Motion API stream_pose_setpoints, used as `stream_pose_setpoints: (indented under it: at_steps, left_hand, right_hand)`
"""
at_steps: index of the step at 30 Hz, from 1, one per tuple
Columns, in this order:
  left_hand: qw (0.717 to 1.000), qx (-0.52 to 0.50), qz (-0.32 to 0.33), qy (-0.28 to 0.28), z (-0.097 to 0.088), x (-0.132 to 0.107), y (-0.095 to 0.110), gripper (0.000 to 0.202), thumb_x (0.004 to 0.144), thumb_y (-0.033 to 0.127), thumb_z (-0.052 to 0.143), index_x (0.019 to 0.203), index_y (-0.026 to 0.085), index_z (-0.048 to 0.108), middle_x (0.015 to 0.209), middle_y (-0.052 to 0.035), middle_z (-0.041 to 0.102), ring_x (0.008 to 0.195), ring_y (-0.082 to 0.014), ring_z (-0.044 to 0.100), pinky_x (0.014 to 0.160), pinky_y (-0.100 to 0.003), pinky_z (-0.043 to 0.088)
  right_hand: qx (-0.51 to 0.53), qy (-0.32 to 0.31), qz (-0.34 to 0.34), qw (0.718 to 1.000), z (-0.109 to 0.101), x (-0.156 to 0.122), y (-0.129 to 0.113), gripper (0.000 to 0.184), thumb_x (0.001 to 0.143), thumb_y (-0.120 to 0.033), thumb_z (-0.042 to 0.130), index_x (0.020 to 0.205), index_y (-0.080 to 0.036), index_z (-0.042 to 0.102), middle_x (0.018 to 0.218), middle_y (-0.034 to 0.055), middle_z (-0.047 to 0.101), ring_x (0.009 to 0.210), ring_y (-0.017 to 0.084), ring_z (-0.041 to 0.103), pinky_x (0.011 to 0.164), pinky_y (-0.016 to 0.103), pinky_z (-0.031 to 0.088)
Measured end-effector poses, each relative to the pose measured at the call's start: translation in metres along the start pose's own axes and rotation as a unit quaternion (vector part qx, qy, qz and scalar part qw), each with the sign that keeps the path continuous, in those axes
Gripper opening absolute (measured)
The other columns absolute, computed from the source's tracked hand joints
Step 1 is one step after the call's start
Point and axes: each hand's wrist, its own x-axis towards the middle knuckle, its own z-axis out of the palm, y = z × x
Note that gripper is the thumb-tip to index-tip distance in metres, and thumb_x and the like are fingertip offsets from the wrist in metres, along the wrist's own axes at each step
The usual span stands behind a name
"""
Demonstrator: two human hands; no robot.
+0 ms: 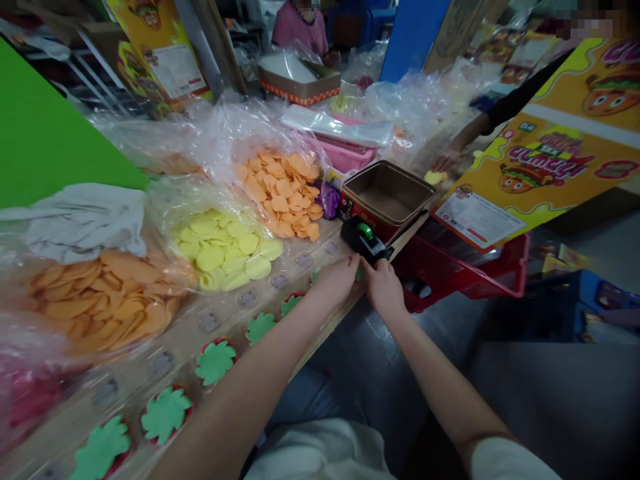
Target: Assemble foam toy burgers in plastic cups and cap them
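At the table edge, my left hand (340,277) and my right hand (385,288) are close together, fingertips almost meeting. Both look closed, and what they hold, if anything, is too small to make out. Just beyond them stands a black tape dispenser (367,240) with a green roll. A row of green leaf-shaped pieces (216,362) on red rounds runs along the table's near edge and passes under my left forearm. Behind this row are faint greyish round spots (209,323).
Bags hold orange discs (283,193), yellow discs (220,247) and larger orange pieces (105,300). A square tin (387,193) stands behind the dispenser. On the right are a red crate (465,280) and a printed yellow carton (540,173). A co-worker's hand (445,160) touches a yellow piece.
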Motion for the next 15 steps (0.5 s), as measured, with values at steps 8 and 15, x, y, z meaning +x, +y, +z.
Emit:
stream_pose_setpoints:
  at_steps: [8,15]
  left_hand:
    - [1.0,-0.027,0.007,0.002,-0.002,-0.015,-0.001,0.053,0.082,0.01,0.033,0.133,0.02,0.025,0.137,-0.0113,0.032,0.103,-0.0229,0.053,0.076,-0.034,0.046]
    - [0.995,-0.098,-0.008,-0.029,0.004,-0.027,0.011,0.038,0.08,0.006,0.033,0.115,0.01,0.047,0.113,-0.0182,0.051,0.089,-0.0251,0.057,0.072,-0.038,0.046]
  right_hand:
    - [0.044,0.032,-0.018,0.998,0.0,-0.024,0.003,0.057,0.078,-0.006,0.037,0.132,-0.025,0.033,0.092,0.0086,0.044,0.083,0.02,0.042,0.068,0.027,0.039]
    - [0.071,0.008,-0.047,0.996,0.009,-0.046,0.002,0.055,0.074,-0.004,0.038,0.123,-0.028,0.044,0.09,0.0078,0.046,0.081,0.019,0.044,0.067,0.026,0.04]
